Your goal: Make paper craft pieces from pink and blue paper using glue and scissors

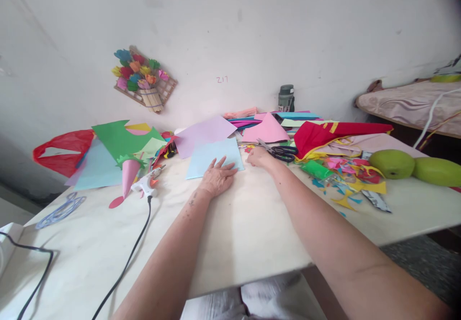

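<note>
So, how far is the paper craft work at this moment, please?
Done: a pink paper cone with a green fringe lies by the glue gun, and cut scraps litter the table. In hand: the left hand presses flat on a light blue sheet; the right hand reaches the scissors. The blue sheet looks uncut.

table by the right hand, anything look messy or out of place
Yes: colored paper scraps lie strewn over the table right of the scissors, which the right hand reaches. Two green fruits sit among them. The left hand rests flat on the light blue sheet.

One head-worn camera looks forward and down, close over the table (252, 233) toward the wall (252, 32).
</note>
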Demonstrator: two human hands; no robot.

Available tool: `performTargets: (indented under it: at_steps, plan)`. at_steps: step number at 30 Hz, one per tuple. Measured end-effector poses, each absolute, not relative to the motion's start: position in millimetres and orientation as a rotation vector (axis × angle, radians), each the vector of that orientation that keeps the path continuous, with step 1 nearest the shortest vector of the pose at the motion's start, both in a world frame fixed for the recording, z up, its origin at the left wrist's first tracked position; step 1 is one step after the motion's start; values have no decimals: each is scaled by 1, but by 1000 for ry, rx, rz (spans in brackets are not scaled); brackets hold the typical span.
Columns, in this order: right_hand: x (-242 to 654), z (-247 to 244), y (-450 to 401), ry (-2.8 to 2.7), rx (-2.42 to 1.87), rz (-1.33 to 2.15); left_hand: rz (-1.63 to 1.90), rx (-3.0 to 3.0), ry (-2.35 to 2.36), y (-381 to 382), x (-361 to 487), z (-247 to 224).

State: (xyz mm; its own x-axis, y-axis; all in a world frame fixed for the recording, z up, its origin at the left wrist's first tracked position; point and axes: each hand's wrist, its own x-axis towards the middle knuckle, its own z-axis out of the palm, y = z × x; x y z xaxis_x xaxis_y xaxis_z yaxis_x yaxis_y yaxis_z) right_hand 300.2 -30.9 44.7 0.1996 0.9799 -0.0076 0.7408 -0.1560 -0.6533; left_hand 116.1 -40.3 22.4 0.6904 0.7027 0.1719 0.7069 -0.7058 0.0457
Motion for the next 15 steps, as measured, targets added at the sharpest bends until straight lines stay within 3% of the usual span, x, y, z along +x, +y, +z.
performTargets:
  at_steps: [3,6,15]
  plan:
    - [286,44,-32,-1512,-1719,664,-254,-2876,-1261,-42,117,22]
    - [264,37,-34,-1317,-1389,972,-262,-2901,-1324,-44,120,21]
    - [252,17,-32,-1372,-1460,980,-490,-3025,-1409,-34,101,21]
